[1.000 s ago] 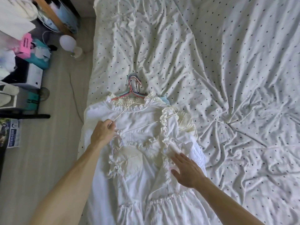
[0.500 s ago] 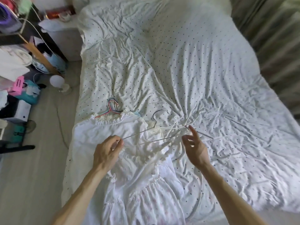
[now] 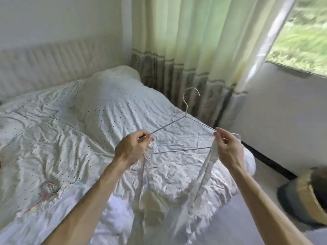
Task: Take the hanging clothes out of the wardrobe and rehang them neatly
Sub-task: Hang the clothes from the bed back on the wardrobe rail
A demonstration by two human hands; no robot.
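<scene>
Dotted bedsheet, pale green curtain, window, padded headboard

We take the bed as our mark. Over its near right part a hanger is held up, hook away from us. The left hand grips its left end and the right hand pinches its right end. A dress hangs from both ends onto the bed's near edge. Spare hangers lie on the bed, near left. The headboard stands behind the bed, the curtain behind its right corner, the window farther right, and a basket on the floor to its right.
</scene>
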